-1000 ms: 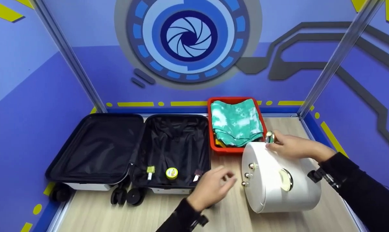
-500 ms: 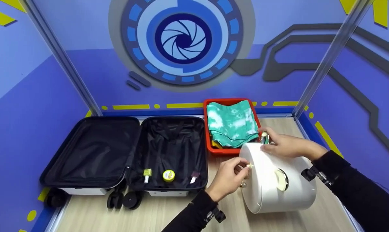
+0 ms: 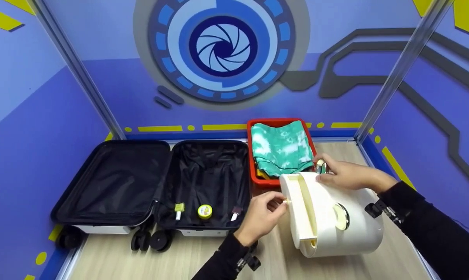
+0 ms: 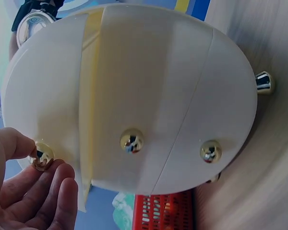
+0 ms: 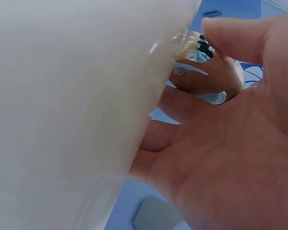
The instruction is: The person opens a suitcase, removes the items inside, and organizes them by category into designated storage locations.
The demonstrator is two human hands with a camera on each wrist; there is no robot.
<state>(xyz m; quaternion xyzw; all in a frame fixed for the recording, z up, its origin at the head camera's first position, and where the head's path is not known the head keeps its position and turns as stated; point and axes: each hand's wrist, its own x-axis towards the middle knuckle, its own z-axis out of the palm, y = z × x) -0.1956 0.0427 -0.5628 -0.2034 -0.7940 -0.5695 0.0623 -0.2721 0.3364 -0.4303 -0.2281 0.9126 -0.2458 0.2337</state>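
A white, rounded cosmetic box (image 3: 353,241) with gold fittings stands at the right of the table. My left hand (image 3: 259,216) pinches the gold knob (image 4: 42,155) of its top drawer (image 3: 294,217), which is pulled partway out to the left. Two lower drawers, with a middle knob (image 4: 132,140) and a bottom knob (image 4: 210,151), sit flush in the left wrist view. On top of the box, my right hand (image 3: 345,175) grips a shiny gold ball (image 5: 211,76), thumb on one side and fingers around the other. The drawer's contents are mostly hidden.
An open black suitcase (image 3: 112,182) lies at the left. Its right half holds a yellow-green bottle (image 3: 179,208), a round yellow tin (image 3: 205,211) and a dark bottle with white cap (image 3: 236,212). Behind the box, a red basket (image 3: 254,171) holds green-and-white folded cloth (image 3: 283,147).
My left hand has reached right to the box, taken hold of the top knob and drawn that drawer out leftward. My right hand stays on the gold ball.
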